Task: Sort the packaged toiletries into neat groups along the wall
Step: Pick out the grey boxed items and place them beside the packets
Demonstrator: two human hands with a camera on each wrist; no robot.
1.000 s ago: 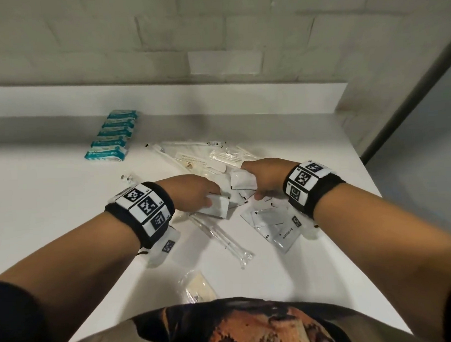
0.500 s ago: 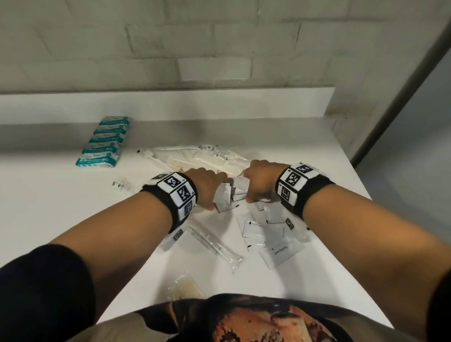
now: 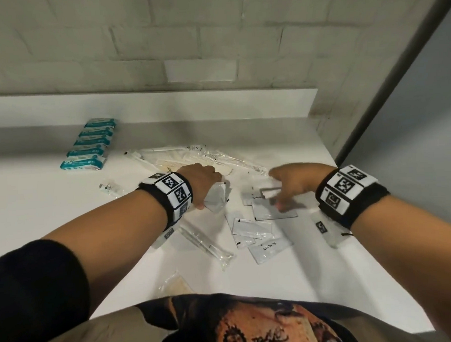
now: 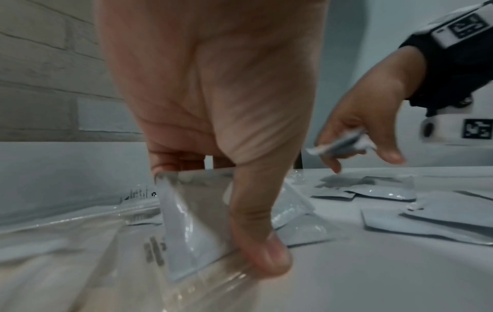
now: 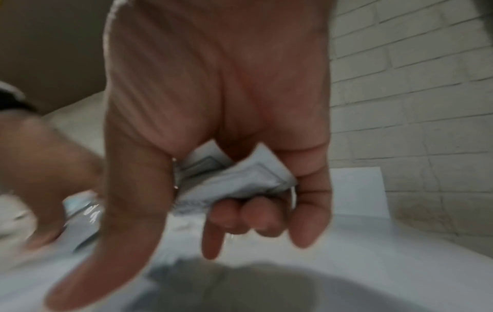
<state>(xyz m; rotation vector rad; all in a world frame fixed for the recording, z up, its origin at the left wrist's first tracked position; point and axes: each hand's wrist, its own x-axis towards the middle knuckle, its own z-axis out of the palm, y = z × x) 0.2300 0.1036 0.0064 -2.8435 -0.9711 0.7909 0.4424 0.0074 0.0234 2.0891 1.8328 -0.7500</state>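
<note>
My left hand (image 3: 207,183) grips a small stack of white sachets (image 3: 216,197) between thumb and fingers, standing them on edge on the white counter (image 3: 40,210); the wrist view shows the sachets (image 4: 192,228) under my thumb. My right hand (image 3: 289,186) has moved off to the right and holds a folded white sachet (image 5: 234,179) in its curled fingers, above more loose toothpaste sachets (image 3: 268,248). A row of teal packets (image 3: 89,147) lies in line toward the wall at the left.
Clear-wrapped toothbrushes and combs (image 3: 192,156) lie in a heap behind my hands. One wrapped toothbrush (image 3: 207,242) lies in front, a clear packet (image 3: 175,284) near the front edge, a small tube (image 3: 109,187) at left. The counter's right edge (image 3: 355,217) is close.
My hands, close together over the pile before, have parted. The right one has swung to the right with a sachet; the left stays on its stack.
</note>
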